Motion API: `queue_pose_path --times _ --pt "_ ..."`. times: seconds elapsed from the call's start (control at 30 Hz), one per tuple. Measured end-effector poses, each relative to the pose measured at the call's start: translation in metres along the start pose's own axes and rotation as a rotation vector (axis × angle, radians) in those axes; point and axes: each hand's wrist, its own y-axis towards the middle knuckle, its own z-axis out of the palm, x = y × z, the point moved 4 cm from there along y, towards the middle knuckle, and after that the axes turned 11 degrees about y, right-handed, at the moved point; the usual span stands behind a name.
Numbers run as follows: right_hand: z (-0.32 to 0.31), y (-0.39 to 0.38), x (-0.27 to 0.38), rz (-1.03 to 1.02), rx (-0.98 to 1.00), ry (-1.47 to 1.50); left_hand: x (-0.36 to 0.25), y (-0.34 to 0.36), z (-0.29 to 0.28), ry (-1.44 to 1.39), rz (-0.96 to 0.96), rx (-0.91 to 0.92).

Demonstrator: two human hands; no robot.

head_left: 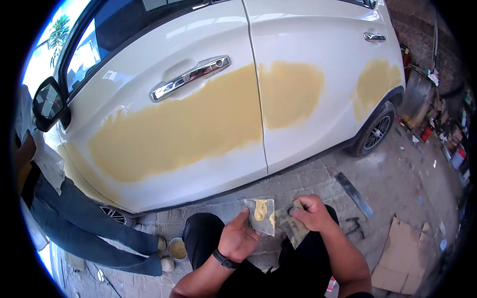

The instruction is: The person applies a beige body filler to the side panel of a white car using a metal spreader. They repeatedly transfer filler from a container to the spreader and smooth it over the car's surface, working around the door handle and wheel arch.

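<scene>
My left hand point(238, 239), with a dark watch on its wrist, grips a small flat square plate point(269, 226) by its left edge. A dollop of yellow-tan body filler point(260, 210) lies on that plate. In my right hand point(313, 213) is a flat, filler-stained spreader point(293, 229), pinched at its upper end and tilted downward beside the plate. Both hands are above my knees, in front of a white car door point(208, 169). A broad smooth patch of the same yellow-tan filler point(184, 134) covers the middle of this door, below its chrome handle point(191, 77).
More filler patches point(293, 94) mark the rear door and the panel over the rear wheel point(377, 131). An open tin point(177, 249) stands by my left knee. Another person point(89, 218) stands at left. A dark flat strip point(354, 194) and cardboard point(402, 256) lie at right.
</scene>
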Motion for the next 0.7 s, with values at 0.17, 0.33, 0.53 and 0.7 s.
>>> queue_pose_path --times 0.17,0.33,0.53,0.7 --pt "-0.01 -0.018 0.021 -0.077 -0.469 0.278 -0.023 0.009 0.009 0.241 0.46 -0.154" --pt "-0.009 -0.013 0.003 -0.159 -0.744 0.515 -0.013 0.015 0.036 0.472 0.71 -0.229" --pt "-0.027 -0.004 -0.028 -0.054 -0.826 0.479 0.015 0.041 0.027 0.861 0.636 -0.095" --pt "-0.035 0.004 -0.019 -0.003 -0.744 0.173 0.003 0.058 0.043 1.444 0.649 -0.003"
